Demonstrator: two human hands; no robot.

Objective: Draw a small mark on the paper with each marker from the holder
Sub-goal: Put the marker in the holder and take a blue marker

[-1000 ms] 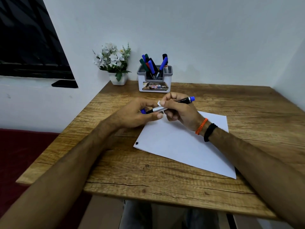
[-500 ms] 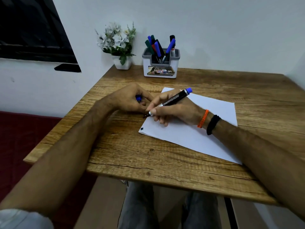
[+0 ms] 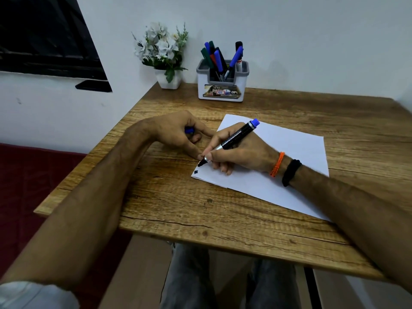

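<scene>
My right hand (image 3: 236, 152) grips an uncapped black marker with a blue end (image 3: 236, 137), its tip touching the near-left corner of the white paper (image 3: 278, 166). A small dark mark (image 3: 196, 172) sits on the paper just below the tip. Curled around the marker's blue cap (image 3: 189, 130), my left hand (image 3: 178, 132) rests on the table with a fingertip at the paper's left edge. At the back of the table stands a white and grey holder (image 3: 221, 85) with several markers (image 3: 219, 56) in blue, green, red and black.
A white pot of artificial flowers (image 3: 165, 54) stands left of the holder, against the wall. The wooden table (image 3: 223, 215) has its left edge near a dark red surface (image 3: 33, 175). My knees show below the front edge.
The cap came off the marker and stayed in my left hand. My right hand lowered the marker's tip onto the paper's near-left corner. The camera tilted downward.
</scene>
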